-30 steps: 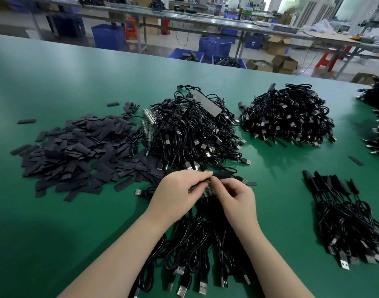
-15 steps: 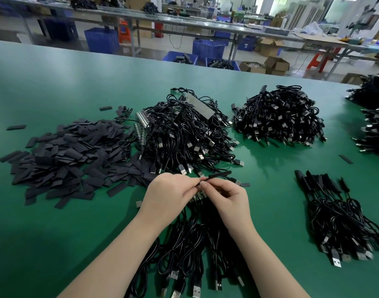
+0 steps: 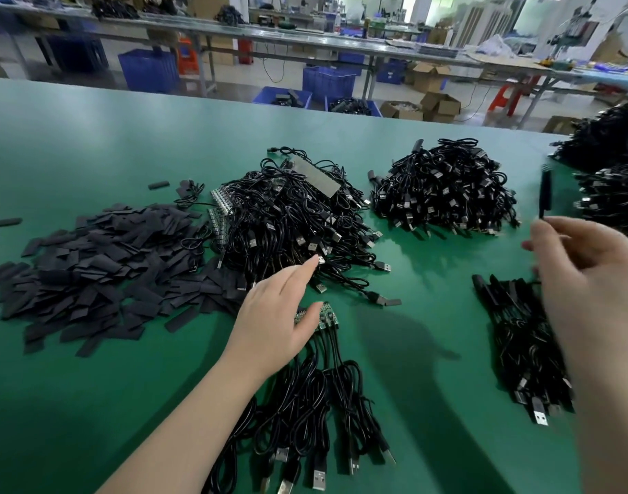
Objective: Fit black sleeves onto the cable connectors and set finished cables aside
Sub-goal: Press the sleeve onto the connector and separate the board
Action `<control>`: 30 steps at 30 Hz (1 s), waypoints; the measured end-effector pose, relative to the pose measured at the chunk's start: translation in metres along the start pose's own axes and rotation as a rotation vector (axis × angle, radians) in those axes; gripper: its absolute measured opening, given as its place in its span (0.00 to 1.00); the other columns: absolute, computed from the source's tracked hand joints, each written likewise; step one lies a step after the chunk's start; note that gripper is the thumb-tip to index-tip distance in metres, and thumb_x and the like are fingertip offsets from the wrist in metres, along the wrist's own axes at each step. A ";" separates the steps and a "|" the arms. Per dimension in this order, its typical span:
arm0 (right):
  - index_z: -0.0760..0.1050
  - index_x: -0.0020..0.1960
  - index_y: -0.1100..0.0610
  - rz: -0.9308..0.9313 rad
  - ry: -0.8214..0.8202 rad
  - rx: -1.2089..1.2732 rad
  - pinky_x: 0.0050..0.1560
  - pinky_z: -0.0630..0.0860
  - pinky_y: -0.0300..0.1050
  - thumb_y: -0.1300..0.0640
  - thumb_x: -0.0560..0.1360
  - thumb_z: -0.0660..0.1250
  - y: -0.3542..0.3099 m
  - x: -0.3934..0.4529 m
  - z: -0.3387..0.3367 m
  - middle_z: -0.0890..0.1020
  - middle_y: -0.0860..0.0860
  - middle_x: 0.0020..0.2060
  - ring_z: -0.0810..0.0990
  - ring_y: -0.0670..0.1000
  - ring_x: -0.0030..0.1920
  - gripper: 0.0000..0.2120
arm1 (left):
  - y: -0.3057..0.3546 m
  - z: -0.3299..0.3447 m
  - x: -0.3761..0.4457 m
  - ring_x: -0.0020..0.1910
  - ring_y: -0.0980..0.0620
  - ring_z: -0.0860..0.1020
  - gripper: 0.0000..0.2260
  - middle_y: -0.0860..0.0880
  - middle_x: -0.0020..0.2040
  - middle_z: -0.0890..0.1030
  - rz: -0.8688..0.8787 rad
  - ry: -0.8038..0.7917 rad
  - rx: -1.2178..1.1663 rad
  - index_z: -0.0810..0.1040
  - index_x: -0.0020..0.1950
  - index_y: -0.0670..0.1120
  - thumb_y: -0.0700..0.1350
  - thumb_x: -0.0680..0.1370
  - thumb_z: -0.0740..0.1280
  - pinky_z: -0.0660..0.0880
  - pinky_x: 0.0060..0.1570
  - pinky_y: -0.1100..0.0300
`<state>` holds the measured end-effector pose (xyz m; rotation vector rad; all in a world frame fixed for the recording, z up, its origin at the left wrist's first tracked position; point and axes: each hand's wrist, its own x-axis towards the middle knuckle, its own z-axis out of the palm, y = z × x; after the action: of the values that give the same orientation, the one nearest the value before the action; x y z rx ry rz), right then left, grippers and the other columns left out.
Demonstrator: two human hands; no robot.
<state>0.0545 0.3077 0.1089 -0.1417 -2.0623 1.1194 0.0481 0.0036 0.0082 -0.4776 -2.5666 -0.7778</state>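
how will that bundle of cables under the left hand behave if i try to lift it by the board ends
Probably floppy: the bundle of cables lies in loose loops, so the USB plugs would likely dangle and swing. Likely light, being thin cords. The loops overlap, so strands may snag and drag neighbours along. The left hand rests open on the board ends.

From my remote seat the head view is evenly bright, lit from overhead. The green table [image 3: 91,144] carries a pale sheen along its far side and darkens to a deep shadow at its near-left corner. Two soft shadows fall on it near the left hand [image 3: 276,315]. The right hand [image 3: 590,279] is smeared with motion blur. Past the table's far edge the benches bow with wide-angle distortion and look soft.
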 end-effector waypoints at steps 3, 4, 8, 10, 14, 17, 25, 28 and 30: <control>0.82 0.55 0.52 0.042 -0.096 -0.616 0.39 0.81 0.57 0.48 0.79 0.65 0.043 0.020 -0.021 0.84 0.52 0.41 0.81 0.58 0.37 0.11 | -0.005 0.005 -0.001 0.59 0.52 0.75 0.29 0.52 0.63 0.76 -0.040 -0.093 0.053 0.60 0.78 0.48 0.50 0.79 0.64 0.72 0.60 0.53; 0.83 0.54 0.55 0.094 -0.161 -0.763 0.39 0.81 0.56 0.50 0.79 0.65 0.055 0.021 -0.021 0.84 0.56 0.40 0.80 0.59 0.36 0.11 | -0.006 0.006 -0.001 0.59 0.52 0.75 0.27 0.52 0.62 0.77 -0.059 -0.115 0.067 0.62 0.78 0.48 0.51 0.79 0.64 0.72 0.61 0.52; 0.84 0.52 0.55 0.240 -0.373 -1.072 0.40 0.77 0.48 0.51 0.80 0.65 0.067 0.011 -0.008 0.82 0.57 0.40 0.79 0.60 0.40 0.11 | -0.010 0.010 0.000 0.64 0.54 0.73 0.19 0.55 0.62 0.78 -0.122 -0.173 0.091 0.75 0.69 0.52 0.55 0.80 0.62 0.65 0.66 0.54; 0.84 0.54 0.53 0.095 -0.385 -1.022 0.41 0.77 0.47 0.50 0.79 0.65 0.055 0.003 0.008 0.84 0.56 0.45 0.81 0.59 0.44 0.11 | -0.013 0.012 0.000 0.63 0.55 0.72 0.19 0.58 0.61 0.78 -0.133 -0.199 0.119 0.78 0.66 0.54 0.59 0.80 0.60 0.63 0.65 0.55; 0.82 0.59 0.50 -0.009 -0.608 -0.563 0.47 0.79 0.46 0.46 0.77 0.68 0.007 -0.030 0.061 0.85 0.46 0.52 0.82 0.51 0.48 0.14 | -0.013 0.014 0.000 0.63 0.56 0.70 0.20 0.59 0.60 0.78 -0.151 -0.221 0.134 0.79 0.64 0.55 0.62 0.79 0.59 0.61 0.64 0.55; 0.80 0.63 0.49 -0.015 -0.877 -0.460 0.58 0.77 0.47 0.42 0.77 0.67 -0.014 -0.064 0.102 0.83 0.46 0.55 0.80 0.49 0.54 0.18 | -0.014 0.014 0.000 0.63 0.56 0.70 0.19 0.60 0.60 0.77 -0.165 -0.222 0.116 0.78 0.63 0.56 0.62 0.78 0.60 0.59 0.63 0.56; 0.80 0.58 0.50 0.082 -0.783 -0.326 0.54 0.75 0.45 0.48 0.77 0.69 -0.008 -0.108 0.141 0.81 0.45 0.51 0.78 0.47 0.53 0.12 | -0.010 0.012 -0.001 0.61 0.56 0.71 0.17 0.61 0.58 0.77 -0.182 -0.173 0.087 0.75 0.64 0.57 0.61 0.78 0.61 0.58 0.61 0.59; 0.79 0.49 0.45 0.203 -0.672 -0.036 0.47 0.76 0.36 0.54 0.74 0.74 -0.006 -0.111 0.136 0.82 0.41 0.41 0.80 0.38 0.43 0.07 | -0.005 0.007 -0.002 0.60 0.55 0.72 0.19 0.60 0.57 0.78 -0.166 -0.092 0.115 0.75 0.66 0.56 0.61 0.78 0.62 0.59 0.62 0.59; 0.78 0.45 0.44 0.233 -0.609 0.135 0.43 0.74 0.30 0.58 0.72 0.76 -0.006 -0.112 0.133 0.82 0.42 0.38 0.80 0.38 0.40 0.11 | -0.001 0.002 -0.002 0.57 0.54 0.75 0.19 0.58 0.56 0.80 -0.126 -0.013 0.154 0.78 0.64 0.54 0.61 0.77 0.65 0.63 0.61 0.56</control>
<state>0.0451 0.1671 0.0068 0.0358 -2.5335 1.5887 0.0487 0.0043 0.0052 -0.2762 -2.6636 -0.6138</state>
